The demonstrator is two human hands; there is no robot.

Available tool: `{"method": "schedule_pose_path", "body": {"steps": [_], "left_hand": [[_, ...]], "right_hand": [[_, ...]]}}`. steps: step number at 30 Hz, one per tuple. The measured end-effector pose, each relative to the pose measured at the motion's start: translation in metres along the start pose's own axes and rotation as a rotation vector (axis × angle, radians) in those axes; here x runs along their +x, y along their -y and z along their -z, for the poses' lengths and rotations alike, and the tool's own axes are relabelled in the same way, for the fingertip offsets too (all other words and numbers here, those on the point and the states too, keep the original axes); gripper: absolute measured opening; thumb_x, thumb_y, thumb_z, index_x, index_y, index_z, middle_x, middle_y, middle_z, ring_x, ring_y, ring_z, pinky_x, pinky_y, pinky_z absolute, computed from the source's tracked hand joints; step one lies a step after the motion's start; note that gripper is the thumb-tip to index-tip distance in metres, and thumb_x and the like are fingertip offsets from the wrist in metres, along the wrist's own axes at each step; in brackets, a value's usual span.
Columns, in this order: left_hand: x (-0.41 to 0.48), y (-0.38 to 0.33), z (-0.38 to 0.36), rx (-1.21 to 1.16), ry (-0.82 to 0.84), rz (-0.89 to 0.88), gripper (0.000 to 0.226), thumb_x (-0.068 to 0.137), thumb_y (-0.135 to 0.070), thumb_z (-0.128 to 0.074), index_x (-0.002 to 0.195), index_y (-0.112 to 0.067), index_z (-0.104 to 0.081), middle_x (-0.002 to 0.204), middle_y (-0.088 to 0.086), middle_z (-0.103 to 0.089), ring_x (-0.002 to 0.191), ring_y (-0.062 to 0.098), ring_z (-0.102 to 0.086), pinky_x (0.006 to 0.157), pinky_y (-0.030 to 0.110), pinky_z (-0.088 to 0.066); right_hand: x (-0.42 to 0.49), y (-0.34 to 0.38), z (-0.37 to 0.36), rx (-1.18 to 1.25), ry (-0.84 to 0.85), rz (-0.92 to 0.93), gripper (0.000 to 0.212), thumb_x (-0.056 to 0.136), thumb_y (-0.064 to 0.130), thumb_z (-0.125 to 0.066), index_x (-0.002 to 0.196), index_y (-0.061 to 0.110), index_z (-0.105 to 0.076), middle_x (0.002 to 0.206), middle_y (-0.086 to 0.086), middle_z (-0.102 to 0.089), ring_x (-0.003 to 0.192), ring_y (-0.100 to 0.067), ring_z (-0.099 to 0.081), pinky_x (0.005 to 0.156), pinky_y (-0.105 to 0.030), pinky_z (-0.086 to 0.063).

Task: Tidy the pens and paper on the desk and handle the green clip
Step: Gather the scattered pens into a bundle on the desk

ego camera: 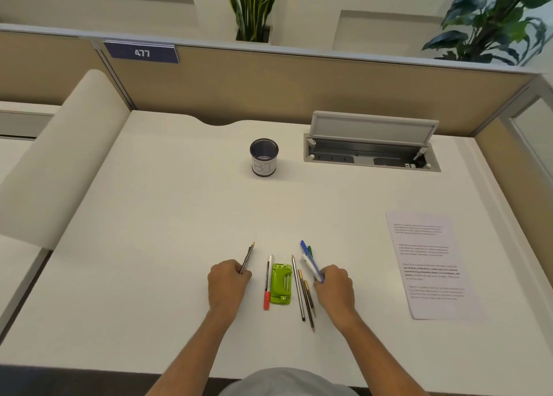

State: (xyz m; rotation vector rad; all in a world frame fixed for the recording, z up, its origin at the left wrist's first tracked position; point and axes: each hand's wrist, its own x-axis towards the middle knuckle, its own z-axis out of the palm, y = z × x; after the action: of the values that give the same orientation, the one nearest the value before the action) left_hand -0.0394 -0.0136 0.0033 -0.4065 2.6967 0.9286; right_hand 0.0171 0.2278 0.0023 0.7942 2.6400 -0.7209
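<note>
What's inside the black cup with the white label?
The round black mesh pen cup looks empty: only its dark inner wall and floor show, no pens stick out. Its near wall hides part of the floor.

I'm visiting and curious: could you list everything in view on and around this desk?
pen cup: one, black, far middle of desk
green clip: one, green, near middle
marker: one, white and red, left of clip
loose pencils: about three, dark, right of clip
paper sheet: one, white, right side
cable tray: one, grey, open, far right
plants: two, green, behind partition
left hand: one, grips dark pencils
right hand: one, grips blue, green, white pens
</note>
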Motion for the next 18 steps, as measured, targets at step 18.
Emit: {"method": "schedule_pose_path", "body": {"steps": [18], "left_hand": [[-0.021,-0.015,-0.005,-0.138,-0.074,0.102,0.024,0.087,-0.013,-0.077,0.067,-0.003,-0.069,0.064,0.011,-0.069,0.072,0.034,-0.065,0.057,0.033,-0.042]], "right_hand": [[-0.002,-0.013,0.014,0.1,0.1,0.074,0.018,0.099,0.017,-0.074,0.113,0.008,-0.079,0.093,-0.006,-0.074,0.079,-0.023,-0.073,0.072,-0.033,-0.064]]}}
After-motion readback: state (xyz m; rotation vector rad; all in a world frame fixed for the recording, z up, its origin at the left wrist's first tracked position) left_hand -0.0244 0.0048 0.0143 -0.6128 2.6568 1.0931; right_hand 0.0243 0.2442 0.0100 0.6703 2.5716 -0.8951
